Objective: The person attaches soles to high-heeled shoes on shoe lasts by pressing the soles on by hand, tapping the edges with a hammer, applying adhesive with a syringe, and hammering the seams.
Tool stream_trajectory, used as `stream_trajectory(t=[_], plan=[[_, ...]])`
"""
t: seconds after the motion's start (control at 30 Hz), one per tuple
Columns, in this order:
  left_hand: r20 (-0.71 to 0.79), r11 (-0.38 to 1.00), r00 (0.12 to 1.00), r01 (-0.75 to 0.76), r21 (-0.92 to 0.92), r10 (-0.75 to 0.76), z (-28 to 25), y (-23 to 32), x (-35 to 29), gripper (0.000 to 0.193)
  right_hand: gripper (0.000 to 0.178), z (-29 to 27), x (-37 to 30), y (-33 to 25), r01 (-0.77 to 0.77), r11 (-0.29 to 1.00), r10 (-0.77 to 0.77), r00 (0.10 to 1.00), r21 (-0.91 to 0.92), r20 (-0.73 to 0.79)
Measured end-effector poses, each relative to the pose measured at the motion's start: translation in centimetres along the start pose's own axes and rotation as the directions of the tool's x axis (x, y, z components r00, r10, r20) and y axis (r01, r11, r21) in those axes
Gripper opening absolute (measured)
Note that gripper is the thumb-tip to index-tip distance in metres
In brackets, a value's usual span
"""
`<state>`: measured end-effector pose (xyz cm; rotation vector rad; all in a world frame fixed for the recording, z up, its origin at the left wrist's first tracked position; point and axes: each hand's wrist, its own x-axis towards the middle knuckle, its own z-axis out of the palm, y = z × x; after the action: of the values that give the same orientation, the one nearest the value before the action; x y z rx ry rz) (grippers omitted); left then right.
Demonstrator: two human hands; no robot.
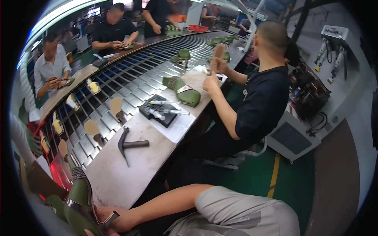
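At the lower left, a green shoe [78, 198] with a dark band and a sparkly strap stands tilted at the near end of the bench. My right hand [112, 218] closes on its side, fingers partly hidden behind the shoe and a dark strap-like piece. A sliver of skin shows under the shoe at the lower edge; I cannot tell whether it is my left hand. Beyond the shoe, a hammer [135, 144] with a dark handle lies on the pale bench top [153, 151].
A slatted metal conveyor [138, 84] runs alongside, carrying tan soles [93, 129] and green shoes [182, 56]. A black block with syringes [159, 112] and a green shoe [185, 92] lie farther up the bench. A co-worker [264, 86] sits close at right, holding a tan sole.
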<state>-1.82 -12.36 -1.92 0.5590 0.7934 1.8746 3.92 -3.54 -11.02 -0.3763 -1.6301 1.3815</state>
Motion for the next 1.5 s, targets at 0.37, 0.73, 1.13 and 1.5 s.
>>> stream_trajectory(t=[0.37, 0.73, 1.13, 1.5], plan=[[-0.153, 0.941, 0.939, 0.324, 0.097, -0.308, -11.6, -5.4, 3.3, 0.053, 0.035, -18.8, -3.1, -4.5, 0.151, 0.43, -0.401, 0.915, -0.89, -0.039], [0.234, 0.026, 0.682, -0.347, 0.937, 0.693, -9.9, 1.4, 0.3, 0.074, 0.052, -24.4, -2.5, -3.2, -0.15, 0.212, -0.15, 0.971, -0.966, -0.184], [-0.022, 0.081, 0.864, -0.022, 0.997, 0.503, -12.6, 1.8, 11.2, 0.099, 0.05, -23.1, -2.5, -2.9, -0.169, 0.228, -0.13, 0.971, -0.959, -0.202], [0.374, -0.444, 0.663, -0.071, 0.893, 0.648, -11.3, 2.0, 7.5, 0.076, 0.05, -23.4, -2.6, -2.7, -0.193, 0.209, -0.108, 0.97, -0.959, -0.218]])
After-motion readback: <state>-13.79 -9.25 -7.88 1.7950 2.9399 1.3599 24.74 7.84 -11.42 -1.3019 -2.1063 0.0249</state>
